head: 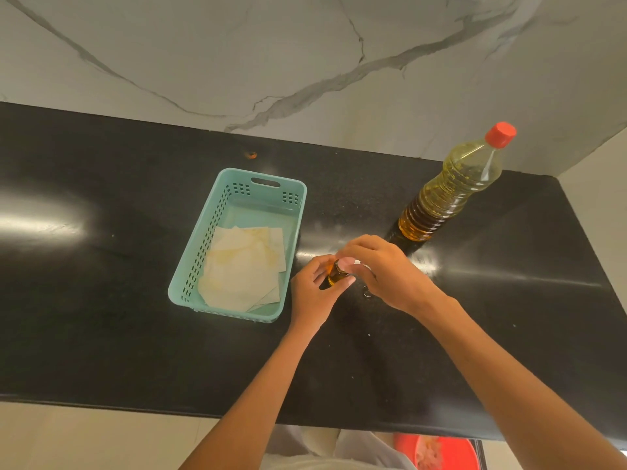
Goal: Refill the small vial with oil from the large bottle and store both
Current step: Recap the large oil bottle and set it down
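Item 1. Vial (337,274): small, amber, held just above the tabletop (101,300) at mid-scene. It is roughly upright, with the neck tipped slightly toward the right. How much oil is in it cannot be told.

Item 2. Left hand (314,293): fingers and thumb curled round the vial's body, gripping it from the left.

Item 3. Right hand (383,269): fingertips bunched and pinching at the vial's top, where something white shows. Whether that is a cap or a stopper cannot be told, nor whether it is on or off.

Item 4. Bottle (451,191): large, clear, part full of yellow oil. It stands upright on the tabletop with its red cap (500,134) on, long axis vertical. It lies ahead and to the right of both hands, apart from them and nearer the right hand. Judgement: the right hand is the natural one to fetch it, and the cap must come off before pouring.

Item 5. Basket (193,259): teal, slotted, just left of the left hand. Folded paper (244,266) lies in its near half.

Item 6. Ring (366,293): small, metallic, on the tabletop below the right hand. Its purpose is unclear.

Status, judged: the vial's top is being worked and no pouring has begun.
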